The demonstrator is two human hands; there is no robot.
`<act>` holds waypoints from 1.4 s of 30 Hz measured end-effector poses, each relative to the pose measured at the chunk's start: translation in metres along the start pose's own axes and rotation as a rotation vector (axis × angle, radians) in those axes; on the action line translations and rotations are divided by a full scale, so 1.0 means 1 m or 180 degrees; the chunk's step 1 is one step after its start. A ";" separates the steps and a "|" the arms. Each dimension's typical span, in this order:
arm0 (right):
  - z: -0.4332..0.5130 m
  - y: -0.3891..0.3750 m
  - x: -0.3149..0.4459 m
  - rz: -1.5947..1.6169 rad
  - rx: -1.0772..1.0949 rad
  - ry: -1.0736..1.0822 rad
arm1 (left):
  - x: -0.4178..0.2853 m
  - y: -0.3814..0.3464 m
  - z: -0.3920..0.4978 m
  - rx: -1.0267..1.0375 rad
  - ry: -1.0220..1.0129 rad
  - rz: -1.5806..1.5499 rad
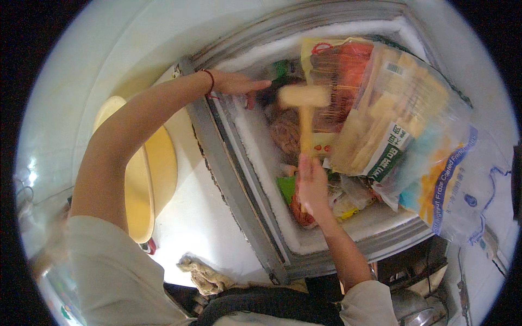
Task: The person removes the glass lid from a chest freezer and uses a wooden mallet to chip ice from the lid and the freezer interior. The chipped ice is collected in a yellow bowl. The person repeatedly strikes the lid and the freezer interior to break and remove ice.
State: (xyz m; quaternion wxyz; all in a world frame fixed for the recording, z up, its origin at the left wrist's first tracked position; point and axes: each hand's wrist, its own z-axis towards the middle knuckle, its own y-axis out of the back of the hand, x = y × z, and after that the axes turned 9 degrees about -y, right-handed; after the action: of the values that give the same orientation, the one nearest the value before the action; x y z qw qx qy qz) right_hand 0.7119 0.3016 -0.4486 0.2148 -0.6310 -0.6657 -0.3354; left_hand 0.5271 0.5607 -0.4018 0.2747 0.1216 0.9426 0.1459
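Observation:
Frost lines the inner walls of a chest freezer (391, 232) filled with bagged food. My right hand (314, 183) is closed around the handle of a mallet (305, 98), whose pale head is blurred above the packages. My left hand (240, 83) rests at the freezer's left rim, fingers stretched over the inside and holding nothing that I can see. To the right of the mallet lie a bag with red contents (355, 65), a clear bag of pale sticks (395, 106) and a bag of frozen French fries (440, 179).
A yellowish plastic basin (163, 163) stands on the white surface left of the freezer opening. A crumpled brown cloth (204, 275) lies near its front edge. The fries bag overhangs the right rim. Cables and dark items sit below at the lower right.

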 end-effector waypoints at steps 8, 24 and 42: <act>-0.007 0.011 0.028 -0.1155 0.0311 0.0422 | 0.001 -0.004 0.006 -0.0294 0.0023 -0.0076; 0.003 -0.002 -0.004 0.0844 -0.0146 0.0057 | 0.011 -0.007 0.016 0.0198 -0.0768 0.0062; -0.032 0.013 0.005 0.1395 0.0628 -0.0925 | 0.000 -0.018 0.010 0.0994 -0.1331 0.0453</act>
State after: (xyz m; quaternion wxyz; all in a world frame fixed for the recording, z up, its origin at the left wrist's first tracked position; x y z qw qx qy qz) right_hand 0.7199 0.2821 -0.4207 0.2449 -0.7775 -0.5666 -0.1205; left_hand 0.5299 0.5459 -0.4166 0.4304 0.2559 0.8655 -0.0107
